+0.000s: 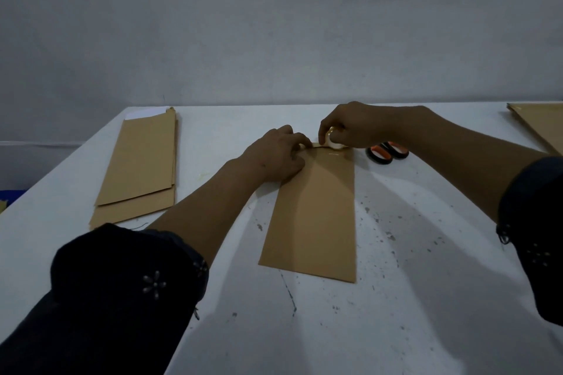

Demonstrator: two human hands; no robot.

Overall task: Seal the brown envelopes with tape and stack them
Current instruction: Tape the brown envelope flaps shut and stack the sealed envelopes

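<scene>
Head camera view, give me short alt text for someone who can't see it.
Two hands work at the far end of a brown envelope on a white table: the left hand pins it while the right hand holds a tape roll. Scissors lie right, an envelope stack left.

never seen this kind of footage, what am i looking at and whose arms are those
There is no machine: the single picture comes from a camera worn on a person's head, looking down at their own arms. On the white table lies a brown envelope. The left hand rests on its far end, while the right hand holds a roll of clear tape there. Orange-and-black scissors lie just to the right. A stack of envelopes sits at the left, and more brown sheets at the far right edge.
</scene>
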